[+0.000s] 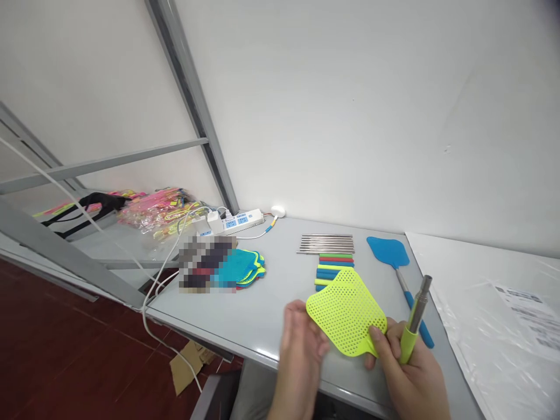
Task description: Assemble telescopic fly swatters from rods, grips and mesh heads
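My right hand (413,370) is closed on two parts at once. Thumb and fingers pinch the neck of a yellow-green fly swatter head (347,312), perforated all over; a yellow-green handle (409,341) with a metal tube at its top stands up from the same hand. Head and handle are apart. My left hand (301,344) is beside the head's left corner with its fingers extended, holding nothing; whether it touches the edge I cannot tell. Beyond the head lie coloured grip tubes (336,265), partly covered by it, and a row of metal rods (326,244).
A blue fly swatter (388,251) lies on the table to the right, beside a white plastic package (494,303). Stacked swatter heads (242,268) are at left near a blurred patch. A power strip (240,221) with white cables, and a metal frame (196,105), stand behind.
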A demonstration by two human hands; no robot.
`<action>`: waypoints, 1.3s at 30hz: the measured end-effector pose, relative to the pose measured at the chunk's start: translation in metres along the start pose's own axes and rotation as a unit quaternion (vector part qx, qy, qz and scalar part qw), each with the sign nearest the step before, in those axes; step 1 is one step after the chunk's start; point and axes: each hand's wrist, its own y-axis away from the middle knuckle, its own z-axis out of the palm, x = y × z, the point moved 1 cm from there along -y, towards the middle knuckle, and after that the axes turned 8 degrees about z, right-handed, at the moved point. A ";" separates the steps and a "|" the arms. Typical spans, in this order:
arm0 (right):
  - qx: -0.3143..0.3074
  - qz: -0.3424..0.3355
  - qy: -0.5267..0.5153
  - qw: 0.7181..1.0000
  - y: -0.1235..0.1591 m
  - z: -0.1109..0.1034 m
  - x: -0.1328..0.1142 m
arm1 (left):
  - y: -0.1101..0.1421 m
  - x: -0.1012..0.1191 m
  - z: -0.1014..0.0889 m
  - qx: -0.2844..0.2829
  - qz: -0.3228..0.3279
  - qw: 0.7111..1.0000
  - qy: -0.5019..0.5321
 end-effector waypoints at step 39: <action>-0.232 -0.094 0.234 0.939 -0.009 -0.003 0.006 | -0.052 0.051 -0.023 0.019 0.143 0.988 -0.047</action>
